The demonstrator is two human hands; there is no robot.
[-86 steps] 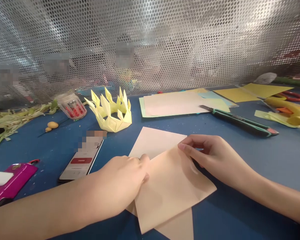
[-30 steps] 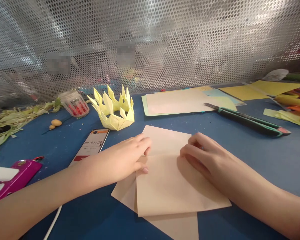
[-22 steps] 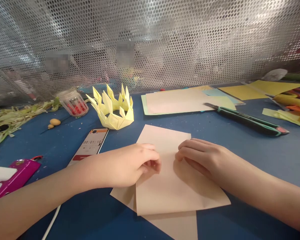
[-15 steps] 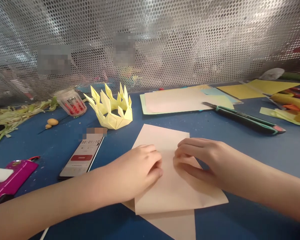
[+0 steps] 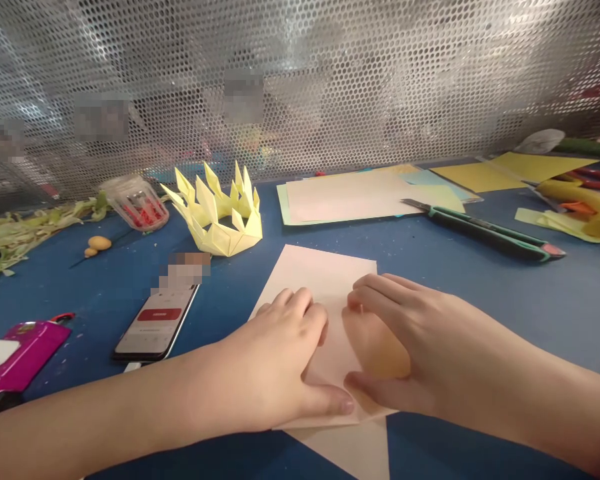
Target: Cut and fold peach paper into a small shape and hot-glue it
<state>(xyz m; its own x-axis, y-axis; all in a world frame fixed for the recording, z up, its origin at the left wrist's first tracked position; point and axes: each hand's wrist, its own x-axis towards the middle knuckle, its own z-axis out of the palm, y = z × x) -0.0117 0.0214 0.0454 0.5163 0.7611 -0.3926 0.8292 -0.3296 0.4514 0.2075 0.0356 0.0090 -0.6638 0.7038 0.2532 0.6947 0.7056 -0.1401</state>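
Observation:
A pale pinkish folded sheet of paper (image 5: 316,270) lies in front of me, one pointed layer showing below its lower edge. My left hand (image 5: 293,353) rests on its left half, fingers curled down and thumb stretched along the lower edge. On the right side, my right hand (image 5: 405,340) has its fingers and thumb around a raised, bent part of the paper. That part curves up in shadow between thumb and fingers; its outer edge is hidden by the hand. The two thumbs nearly meet.
Beyond the paper stand a yellow paper crown (image 5: 225,230) and a jar (image 5: 137,203) with red bits. A phone (image 5: 153,327) and a magenta glue gun (image 5: 35,357) lie left. A box cutter (image 5: 490,233) rests by stacked paper sheets (image 5: 340,197). Perforated metal mesh (image 5: 320,87) rises behind.
The paper's right corner has come up and inward in my right hand. My left thumb has spread down toward the lower edge. The view has shifted slightly.

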